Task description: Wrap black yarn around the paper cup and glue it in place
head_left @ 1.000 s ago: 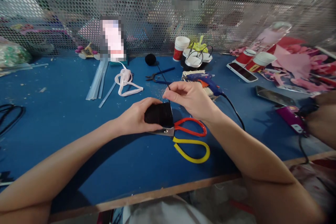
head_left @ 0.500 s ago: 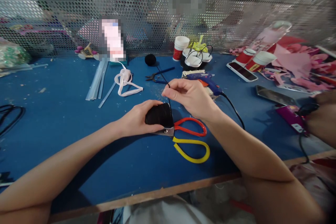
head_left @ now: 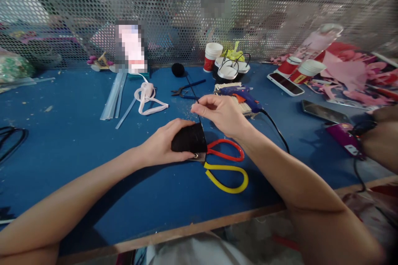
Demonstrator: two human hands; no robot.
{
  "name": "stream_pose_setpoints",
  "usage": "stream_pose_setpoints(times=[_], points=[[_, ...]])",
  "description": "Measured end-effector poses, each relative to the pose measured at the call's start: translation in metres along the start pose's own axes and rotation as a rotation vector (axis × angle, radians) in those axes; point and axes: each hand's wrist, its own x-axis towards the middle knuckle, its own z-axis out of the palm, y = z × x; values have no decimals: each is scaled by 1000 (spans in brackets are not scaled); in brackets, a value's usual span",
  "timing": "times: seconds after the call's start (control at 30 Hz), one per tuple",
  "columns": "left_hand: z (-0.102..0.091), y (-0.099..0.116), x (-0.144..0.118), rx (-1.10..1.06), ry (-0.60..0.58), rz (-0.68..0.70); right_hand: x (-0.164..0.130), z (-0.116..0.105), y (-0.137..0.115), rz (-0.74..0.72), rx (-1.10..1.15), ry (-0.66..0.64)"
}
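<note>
The left hand (head_left: 161, 143) grips a black cup-shaped piece (head_left: 189, 138) lying on its side, long axis pointing right. Just above its open end, the right hand (head_left: 222, 114) pinches a thin black cord (head_left: 190, 85). Red-and-yellow scissors (head_left: 224, 163) lie underneath, touching it.

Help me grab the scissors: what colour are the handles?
One red, one yellow, on the scissors; head view.

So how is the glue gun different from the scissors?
The glue gun is blue with an orange trigger; the scissors have one red handle loop and one yellow. The glue gun trails a black cord; the scissors have none. The glue gun lies beyond the right hand, while the scissors' blades sit under the black roll in the left hand. Both lie on the blue table.
</note>
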Motion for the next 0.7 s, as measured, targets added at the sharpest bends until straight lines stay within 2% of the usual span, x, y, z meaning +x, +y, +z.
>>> stream_pose_setpoints(times=[0.7], points=[[5,-2,-2,-12,126,69,-1,5,8,84,91,-25]])
